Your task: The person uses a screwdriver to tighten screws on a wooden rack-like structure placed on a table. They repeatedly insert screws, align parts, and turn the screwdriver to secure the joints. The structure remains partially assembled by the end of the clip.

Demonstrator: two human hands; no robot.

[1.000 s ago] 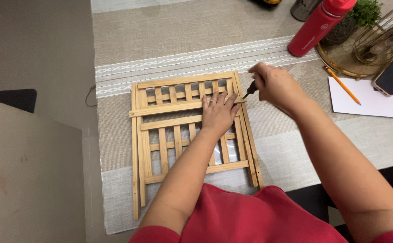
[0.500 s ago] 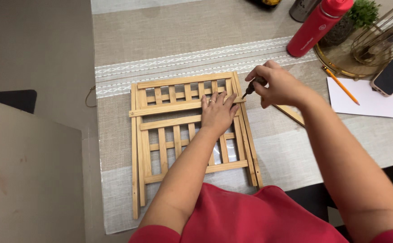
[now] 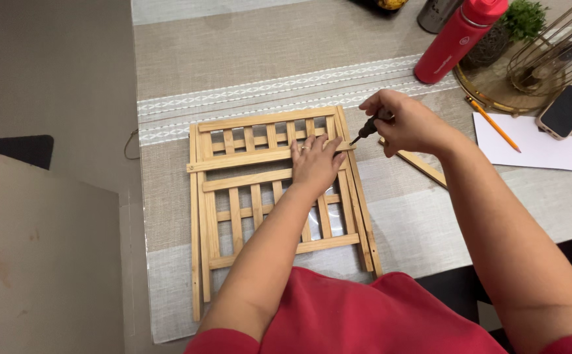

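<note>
While the left hand (image 3: 315, 164) presses flat and open on the wooden slatted rack (image 3: 266, 196) lying mid-table on the striped runner (image 3: 246, 65), the right hand (image 3: 407, 121) is closed around a small screwdriver (image 3: 366, 129), tip at the rack's right rail; the handle is mostly hidden in the fist, and the forearms cover the rack's lower slats

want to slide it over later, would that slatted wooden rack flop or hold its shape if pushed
The flat slatted wooden rack probably stays fairly stiff, since crossbars tie its slats. Its thin, gappy slats suggest it's light. It lies flat on the woven table runner, so it should slide, not tip.
</note>
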